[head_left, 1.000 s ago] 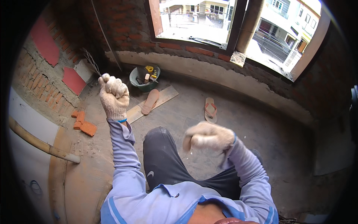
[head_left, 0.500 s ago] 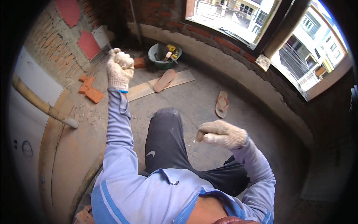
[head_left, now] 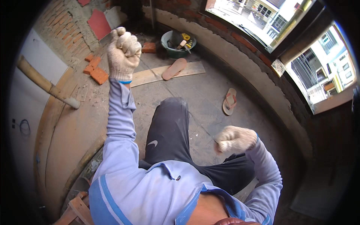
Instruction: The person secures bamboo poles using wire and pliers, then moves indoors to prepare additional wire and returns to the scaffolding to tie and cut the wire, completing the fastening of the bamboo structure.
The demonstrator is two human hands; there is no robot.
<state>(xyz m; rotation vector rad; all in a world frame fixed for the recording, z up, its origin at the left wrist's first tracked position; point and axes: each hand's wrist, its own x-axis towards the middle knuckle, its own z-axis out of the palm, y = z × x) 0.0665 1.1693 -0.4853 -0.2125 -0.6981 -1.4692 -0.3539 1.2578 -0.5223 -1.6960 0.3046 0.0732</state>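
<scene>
- Step in hand: judged to be the handling of a thin dark strand between two closed hands.
- Left hand: gloved, raised forward, fingers curled into a full fist, apparently around one end of the strand; the enclosed part was hidden.
- Right hand: gloved, held lower, near the knee, fingers folded tightly, apparently on the other end.
- Next move: judged to call for firm finger pressure at both ends and clearance from the knee.
- Strand location: it ran diagonally between the hands, across the view of the board and floor, near the pink slipper.
- Strand appearance: very slender, dark, and apparently almost straight; its material could not be told.
</scene>
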